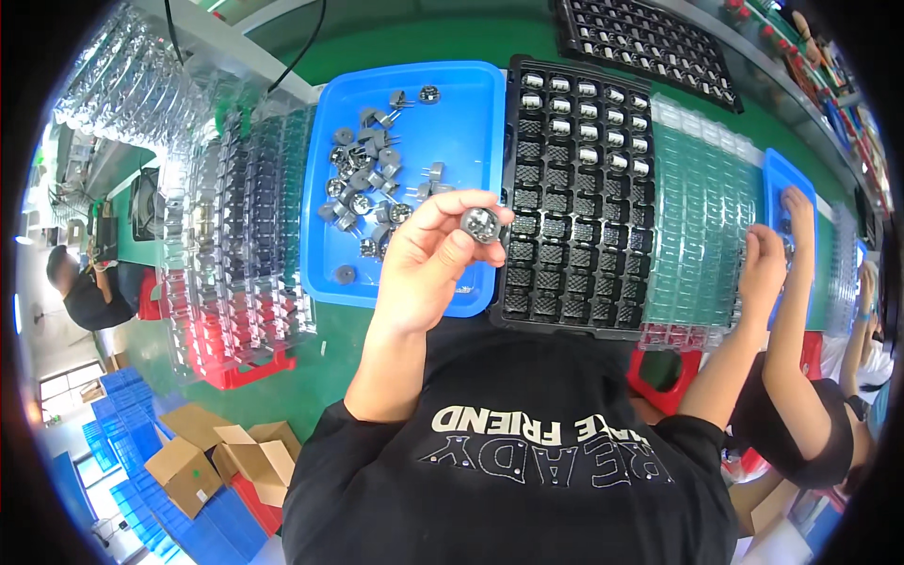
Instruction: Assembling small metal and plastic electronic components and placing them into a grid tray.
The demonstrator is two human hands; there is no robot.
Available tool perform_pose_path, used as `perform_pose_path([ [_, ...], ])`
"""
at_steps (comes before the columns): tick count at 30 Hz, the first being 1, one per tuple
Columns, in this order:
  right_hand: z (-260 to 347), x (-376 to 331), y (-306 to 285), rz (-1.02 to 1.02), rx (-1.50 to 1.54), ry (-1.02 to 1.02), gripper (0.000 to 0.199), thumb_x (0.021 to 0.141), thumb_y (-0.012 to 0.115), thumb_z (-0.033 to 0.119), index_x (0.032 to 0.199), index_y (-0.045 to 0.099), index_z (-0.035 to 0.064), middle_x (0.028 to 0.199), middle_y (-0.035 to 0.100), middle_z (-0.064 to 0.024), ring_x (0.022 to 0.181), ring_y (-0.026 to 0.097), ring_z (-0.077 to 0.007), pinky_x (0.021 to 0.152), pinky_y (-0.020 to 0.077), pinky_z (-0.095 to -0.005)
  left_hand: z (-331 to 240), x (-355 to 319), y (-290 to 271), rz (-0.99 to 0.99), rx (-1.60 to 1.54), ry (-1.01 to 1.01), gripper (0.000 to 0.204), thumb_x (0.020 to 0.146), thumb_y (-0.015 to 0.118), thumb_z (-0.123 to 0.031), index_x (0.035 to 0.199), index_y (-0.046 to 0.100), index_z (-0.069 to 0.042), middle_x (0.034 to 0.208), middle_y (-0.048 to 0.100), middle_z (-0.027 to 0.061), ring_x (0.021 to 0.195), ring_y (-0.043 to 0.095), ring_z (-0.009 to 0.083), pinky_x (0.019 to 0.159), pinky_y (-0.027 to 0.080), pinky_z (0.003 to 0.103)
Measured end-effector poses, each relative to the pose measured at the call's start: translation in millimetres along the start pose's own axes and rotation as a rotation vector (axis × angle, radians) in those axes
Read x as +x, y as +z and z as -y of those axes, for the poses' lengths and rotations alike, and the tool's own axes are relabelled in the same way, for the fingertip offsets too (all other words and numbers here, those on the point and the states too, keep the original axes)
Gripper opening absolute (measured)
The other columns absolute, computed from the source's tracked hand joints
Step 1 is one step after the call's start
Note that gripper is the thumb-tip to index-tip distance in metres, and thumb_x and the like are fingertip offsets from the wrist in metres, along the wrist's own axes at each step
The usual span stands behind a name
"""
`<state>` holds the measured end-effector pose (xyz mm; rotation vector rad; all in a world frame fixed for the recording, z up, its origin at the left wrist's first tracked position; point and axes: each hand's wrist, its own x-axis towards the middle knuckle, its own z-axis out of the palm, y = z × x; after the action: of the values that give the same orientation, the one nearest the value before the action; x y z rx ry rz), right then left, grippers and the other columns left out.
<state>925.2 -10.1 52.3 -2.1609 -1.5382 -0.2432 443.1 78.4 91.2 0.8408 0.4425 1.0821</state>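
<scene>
Round dark part [481,225] pinched at fingertip end of left hand [424,264].

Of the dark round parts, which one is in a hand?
The dark round part pinched in the left hand, between its fingers. It is held up, whereas the loose ones lie in the large blue tray.

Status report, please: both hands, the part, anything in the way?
Left hand pinching round dark-grey component, in plain view. Right hand by clear plastic trays, grip unclear. Co-worker's hand close by; nothing blocking the component.
</scene>
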Motion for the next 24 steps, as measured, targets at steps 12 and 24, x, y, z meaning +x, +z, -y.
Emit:
perform_pose_path([
  [12, 277, -31, -37, 0.178, 1.010, -0.274, 0.025, 0.080, 0.075, -0.011, 0.104, 0.073, -0.0032, 0.099, 0.073, -0.0140, 0.086, 0.071, -0.0181, 0.075, 0.0583, -0.0281, 11, -9, 37, 0.040, 0.188, 0.053, 0.039, 0.102, 0.064, -0.021, 0.131, 0.057, 0.003, 0.121, 0.064, 0.0100, 0.111, 0.063, 0.0153, 0.089, 0.059, 0.031],
  [24, 295, -34, -32, 0.070, 0.942, -0.482, 0.030, 0.071, 0.087, 0.001, 0.099, 0.076, 0.0019, 0.091, 0.074, -0.0111, 0.083, 0.071, -0.0236, 0.073, 0.0575, -0.0313, 2, -21, 37, 0.042, 0.269, 0.112, 0.040, 0.101, 0.067, -0.021, 0.130, 0.060, 0.005, 0.119, 0.065, 0.0072, 0.106, 0.062, 0.0113, 0.091, 0.050, 0.026],
])
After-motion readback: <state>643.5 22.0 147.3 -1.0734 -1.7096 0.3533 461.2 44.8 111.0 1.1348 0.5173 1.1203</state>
